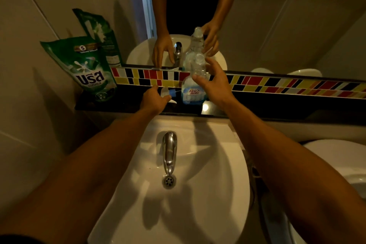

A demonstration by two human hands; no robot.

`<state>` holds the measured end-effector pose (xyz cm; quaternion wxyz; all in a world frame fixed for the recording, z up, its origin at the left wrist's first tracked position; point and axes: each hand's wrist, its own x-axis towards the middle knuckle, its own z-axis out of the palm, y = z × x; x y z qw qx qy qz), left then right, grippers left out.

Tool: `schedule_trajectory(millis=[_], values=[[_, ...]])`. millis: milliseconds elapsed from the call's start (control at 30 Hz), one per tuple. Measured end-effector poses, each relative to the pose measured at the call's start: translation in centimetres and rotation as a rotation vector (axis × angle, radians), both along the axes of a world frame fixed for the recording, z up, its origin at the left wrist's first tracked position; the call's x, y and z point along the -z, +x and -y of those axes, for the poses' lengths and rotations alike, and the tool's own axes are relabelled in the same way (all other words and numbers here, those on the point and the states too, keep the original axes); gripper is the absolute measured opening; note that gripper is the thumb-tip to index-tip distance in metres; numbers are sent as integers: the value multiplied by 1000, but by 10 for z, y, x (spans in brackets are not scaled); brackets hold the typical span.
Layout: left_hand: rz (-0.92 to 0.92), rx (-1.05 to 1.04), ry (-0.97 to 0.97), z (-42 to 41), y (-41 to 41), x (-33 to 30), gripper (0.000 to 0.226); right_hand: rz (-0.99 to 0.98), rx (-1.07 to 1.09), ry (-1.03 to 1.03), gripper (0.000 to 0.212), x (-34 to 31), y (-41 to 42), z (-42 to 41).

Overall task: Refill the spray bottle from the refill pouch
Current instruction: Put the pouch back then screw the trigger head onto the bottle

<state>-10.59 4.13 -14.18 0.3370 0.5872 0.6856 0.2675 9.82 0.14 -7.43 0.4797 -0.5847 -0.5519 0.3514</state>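
Note:
A clear spray bottle (193,93) with a blue label stands upright on the black shelf (267,105) behind the sink, its neck uncapped. My right hand (214,85) cups loosely around the bottle's neck, with the fingers spread and the thumb in front of it. The white and blue spray head (166,92) lies on the shelf just left of the bottle, and my left hand (154,101) has its thumb and fingers closed on it. A green refill pouch (89,73) leans upright against the wall at the shelf's left end, well left of both hands.
The white sink (208,194) with a chrome tap (169,150) lies below my arms. A mirror (277,25) above a coloured tile strip (287,83) reflects the bottle and both hands. A white toilet (336,156) stands at the right.

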Motion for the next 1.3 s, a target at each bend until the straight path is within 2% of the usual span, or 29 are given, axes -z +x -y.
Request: schedule_trajectory(millis=[67, 167, 267, 367, 467, 667, 900, 1133, 1300], values=[[-22, -18, -6, -6, 5, 8, 54, 22, -34, -21, 60, 0, 0, -9], [-110, -62, -66, -15, 13, 21, 60, -13, -52, -48, 49, 3, -1, -17], [-220, -105, -131, -18, 22, 22, 57, -54, -63, -51, 46, 7, -2, -20], [-201, -165, -139, -19, 24, 26, 53, -88, -86, -46, 46, 9, 1, -21], [-81, -196, -141, -18, 21, 29, 52, -80, -94, -33, 47, 9, 2, -19], [452, -261, -13, -8, 3, 9, 43, -74, -48, -23, 48, 5, 1, -11], [824, -259, 38, -6, -31, -47, 41, -17, -76, -16, 40, -10, 1, 17], [802, -240, 225, -6, -59, -127, 40, 13, -47, 4, 33, -15, -2, 48], [785, -248, 264, -5, -79, -182, 47, 31, -61, -20, 31, -16, -5, 67]])
